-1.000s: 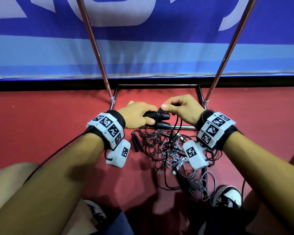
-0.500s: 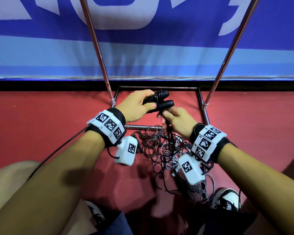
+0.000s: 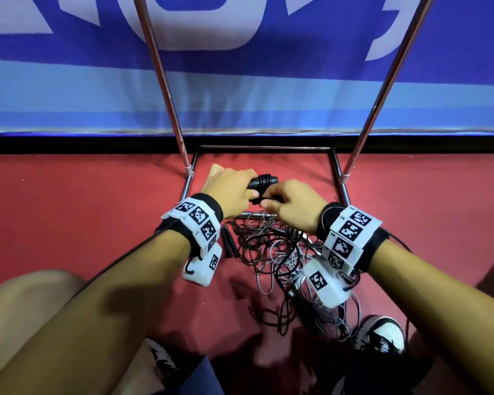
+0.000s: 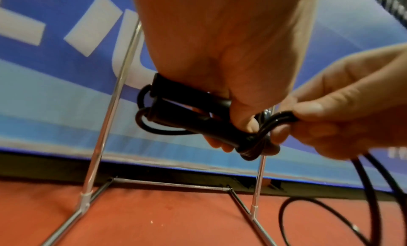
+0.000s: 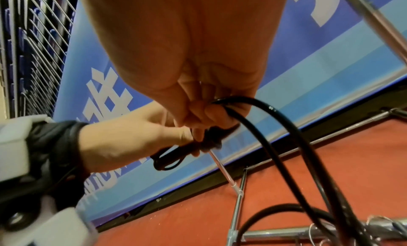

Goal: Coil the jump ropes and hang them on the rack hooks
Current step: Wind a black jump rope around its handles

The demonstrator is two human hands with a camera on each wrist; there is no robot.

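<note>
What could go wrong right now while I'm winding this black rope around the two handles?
The wraps on the two black handles sit near their end, so they could slip off if the left hand loosens. The black rope pinched by the right hand trails down into the tangled pile of ropes on the red floor, so pulling may snag it or drag other ropes along.

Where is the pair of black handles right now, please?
In the head view, the black handles sit side by side in the left hand, above the rack's base frame, with the right hand pinching the rope wound round them.
</note>
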